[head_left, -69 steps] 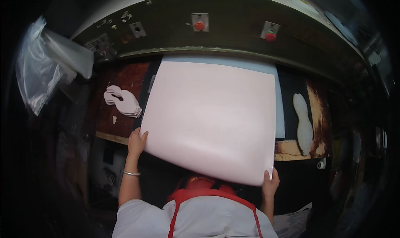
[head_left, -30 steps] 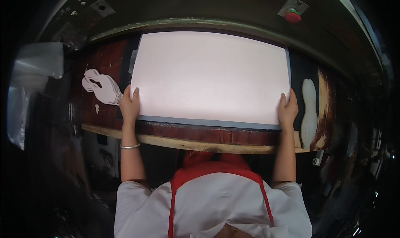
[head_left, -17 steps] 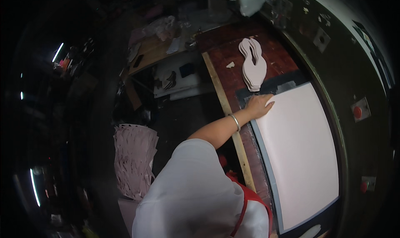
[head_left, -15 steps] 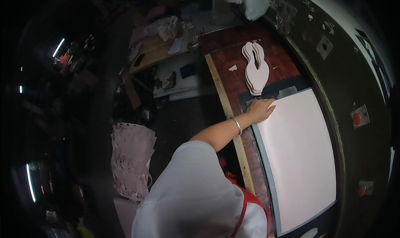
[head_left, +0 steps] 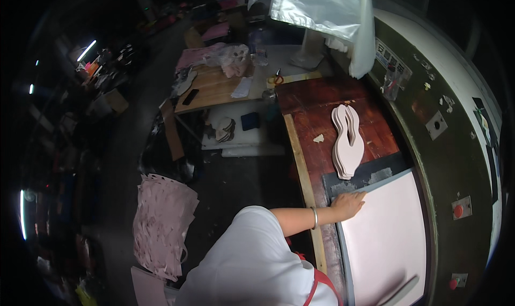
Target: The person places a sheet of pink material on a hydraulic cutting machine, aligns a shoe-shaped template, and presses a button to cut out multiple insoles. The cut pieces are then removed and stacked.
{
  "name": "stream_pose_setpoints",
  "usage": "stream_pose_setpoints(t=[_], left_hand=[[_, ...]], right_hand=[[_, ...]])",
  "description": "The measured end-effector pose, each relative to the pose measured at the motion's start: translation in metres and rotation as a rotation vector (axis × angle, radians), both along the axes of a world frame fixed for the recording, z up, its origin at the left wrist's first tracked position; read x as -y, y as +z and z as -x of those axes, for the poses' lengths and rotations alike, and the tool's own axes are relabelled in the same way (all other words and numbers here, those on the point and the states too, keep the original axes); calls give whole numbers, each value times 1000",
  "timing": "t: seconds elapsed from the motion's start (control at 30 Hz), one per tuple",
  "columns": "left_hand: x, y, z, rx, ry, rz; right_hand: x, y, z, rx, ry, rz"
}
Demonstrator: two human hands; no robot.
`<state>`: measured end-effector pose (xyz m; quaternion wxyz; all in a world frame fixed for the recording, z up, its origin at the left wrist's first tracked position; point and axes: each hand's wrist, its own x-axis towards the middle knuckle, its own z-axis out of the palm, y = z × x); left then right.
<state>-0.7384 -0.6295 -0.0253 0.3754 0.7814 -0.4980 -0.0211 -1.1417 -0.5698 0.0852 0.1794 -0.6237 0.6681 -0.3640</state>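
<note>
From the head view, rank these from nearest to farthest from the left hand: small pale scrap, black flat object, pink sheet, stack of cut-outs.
Left hand:
1. Pink sheet: at the fingers, toward the right.
2. Stack of cut-outs: just beyond the hand.
3. Small pale scrap: left of the stack.
4. Black flat object: far left, on the wooden table.

Formerly lifted along its near edge, the pink sheet [head_left: 386, 225] now lies flat at lower right; the pale sole-shaped piece [head_left: 402, 289], earlier beside it, now appears over it near the frame's bottom.
</note>
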Motion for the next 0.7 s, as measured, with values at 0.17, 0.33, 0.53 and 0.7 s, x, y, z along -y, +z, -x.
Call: stream_pose_setpoints(t=[0.17,0.33,0.53,0.7], left_hand=[[0,-1,-4,-31,-38,-62],[-3,-1,-5,-67,-36,-66],[-3,0,-34,-80,-235,-188],[2,6,-39,128,-290,-128]], right_hand=[[69,-26,-107,-72,-38,-312],[86,-58,-209,-119,143,11],[88,-60,-197,-309,395,-92],[91,-65,-195,-113,367,-22]])
